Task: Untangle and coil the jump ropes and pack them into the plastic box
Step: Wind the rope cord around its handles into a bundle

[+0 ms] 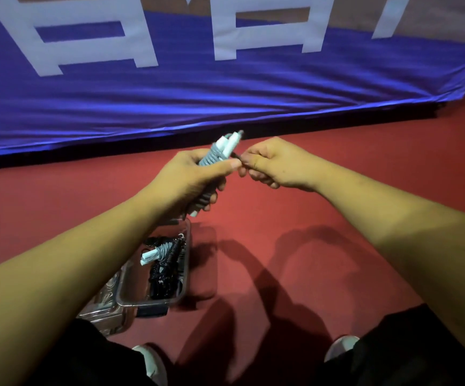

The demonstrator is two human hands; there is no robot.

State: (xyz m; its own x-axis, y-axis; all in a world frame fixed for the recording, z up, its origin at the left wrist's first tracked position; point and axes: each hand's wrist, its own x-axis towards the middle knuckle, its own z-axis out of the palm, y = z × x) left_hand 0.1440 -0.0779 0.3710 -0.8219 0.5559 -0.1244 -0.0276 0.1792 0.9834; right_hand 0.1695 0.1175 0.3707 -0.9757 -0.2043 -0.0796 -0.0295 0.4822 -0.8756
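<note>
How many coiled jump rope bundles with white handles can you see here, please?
2. The first bundle is in the left hand; the second bundle lies in the plastic box by black ropes. The left forearm may hide more.

The floor (309, 213) was a flat brick red, darker where shadows fell. The banner (198, 87) was deep blue-violet with a lighter rippled sheen. It carried big white letter strokes, a brown band along its top and a black lower edge. The rope bundle (217, 155) in the left hand (195, 174) was grey cord wound over white handles. In the clear plastic box (145, 303) lay a grey-and-white rope (156, 253) and a glossy black rope (164, 278). The trousers (67, 358) were black and the shoes (150, 360) white.
</note>
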